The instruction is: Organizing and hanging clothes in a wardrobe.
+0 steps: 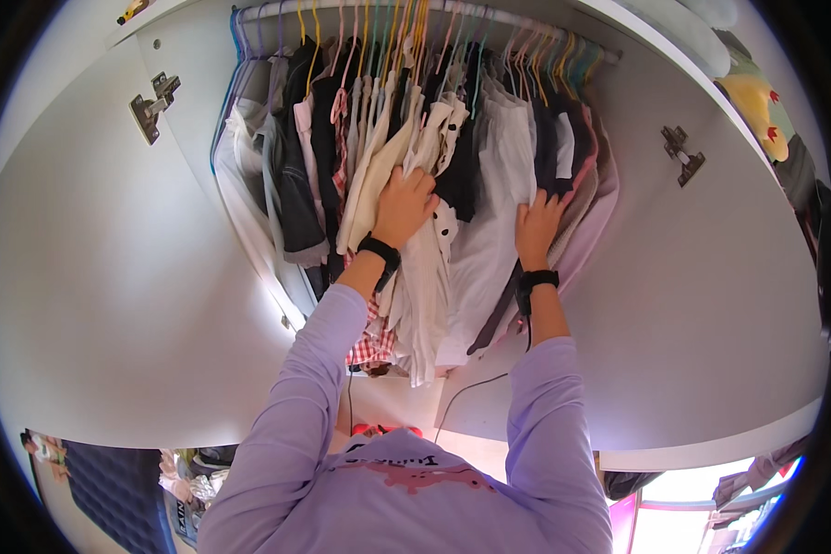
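A row of clothes hangs in front of me on coloured hangers from a white rod (485, 12). My left hand (405, 208) lies against a cream garment (374, 183) and a ribbed off-white garment (419, 305), its fingers bent among the folds. Farther right, my right hand (540, 228) touches the clothes between a white garment (495, 159) and a dark navy one (546, 149). Its fingertips are partly lost in the fabric. Between my hands hang a black garment (462, 166) and a white one with black spots (446, 221). Whether either hand grips cloth is unclear.
Wardrobe doors stand open on the left (111, 277) and right (692, 291), with metal hinges (683, 156) showing. Thin cables (467, 391) hang down near my wrists. A dark blue quilted item (114, 485) lies at lower left. Plush toys (755, 114) sit at upper right.
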